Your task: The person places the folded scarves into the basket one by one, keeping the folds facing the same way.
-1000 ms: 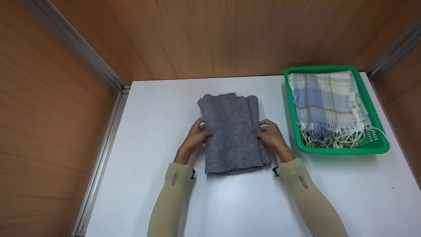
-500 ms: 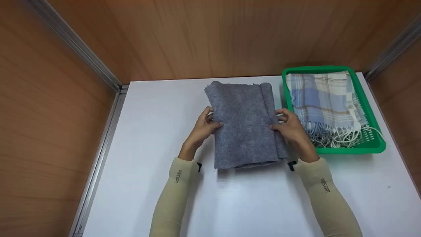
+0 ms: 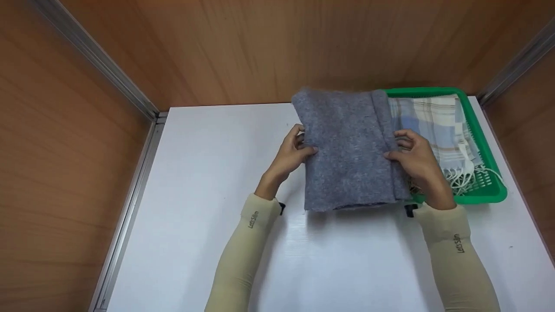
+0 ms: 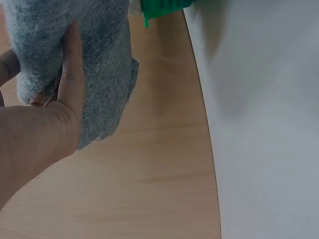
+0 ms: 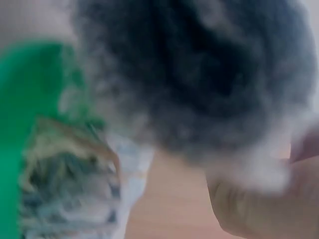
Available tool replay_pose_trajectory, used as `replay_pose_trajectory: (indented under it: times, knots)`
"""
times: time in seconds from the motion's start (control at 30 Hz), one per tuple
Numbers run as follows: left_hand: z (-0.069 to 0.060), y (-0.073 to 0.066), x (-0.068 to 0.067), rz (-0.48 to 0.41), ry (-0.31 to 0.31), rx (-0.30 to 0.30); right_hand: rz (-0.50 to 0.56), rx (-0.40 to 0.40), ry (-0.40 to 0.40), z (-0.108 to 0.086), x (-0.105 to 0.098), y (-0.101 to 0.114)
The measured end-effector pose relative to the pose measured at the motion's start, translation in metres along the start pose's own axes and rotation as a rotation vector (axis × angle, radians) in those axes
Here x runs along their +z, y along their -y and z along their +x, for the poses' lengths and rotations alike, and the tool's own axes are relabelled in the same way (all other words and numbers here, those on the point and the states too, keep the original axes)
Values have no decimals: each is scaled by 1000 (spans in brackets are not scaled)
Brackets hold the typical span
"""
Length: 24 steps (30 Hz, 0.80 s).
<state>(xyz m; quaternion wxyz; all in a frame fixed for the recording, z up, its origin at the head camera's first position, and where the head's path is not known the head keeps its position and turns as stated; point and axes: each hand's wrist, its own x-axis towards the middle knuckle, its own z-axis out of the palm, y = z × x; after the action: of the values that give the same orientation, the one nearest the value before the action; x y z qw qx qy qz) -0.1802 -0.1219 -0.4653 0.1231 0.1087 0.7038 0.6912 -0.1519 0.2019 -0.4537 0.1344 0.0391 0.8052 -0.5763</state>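
Between both hands hangs a folded grey woollen cloth, lifted off the table, its right side over the left part of the green basket. The left hand pinches the cloth's left edge, thumb on top and fingers beneath; the left wrist view shows the grey cloth in that grip. At the opposite edge the right hand pinches the folds the same way. Close to the right wrist camera, the cloth is blurred. In the basket lies a folded plaid scarf with white fringe, partly hidden by the cloth.
The basket stands at the back right of the white table. Behind it rises a brown wooden panel, with another wooden panel along the left side. A metal rail runs along the table's left side.
Both hands have raised the grey cloth from the table and carried it right and toward the back. It now overlaps the basket's left side. The scarf has stayed in the basket.
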Motion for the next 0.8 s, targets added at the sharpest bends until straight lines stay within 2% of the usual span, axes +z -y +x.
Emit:
replay_pose_trajectory:
  times: [0.27, 0.3, 0.53, 0.67, 0.8]
  knots:
    - [17, -1, 31, -24, 16, 26, -68, -14, -73, -4, -31, -1]
    - [17, -2, 30, -31, 23, 34, -86, -21, -91, -8, -30, 2]
    - [30, -5, 54, -64, 42, 41, -59, -60, -163, -14, -53, 5]
    - [36, -6, 65, -81, 50, 51, -56, -65, -176, -14, -65, 6]
    - [42, -6, 75, -85, 53, 62, -100, -57, -188, -16, -77, 6]
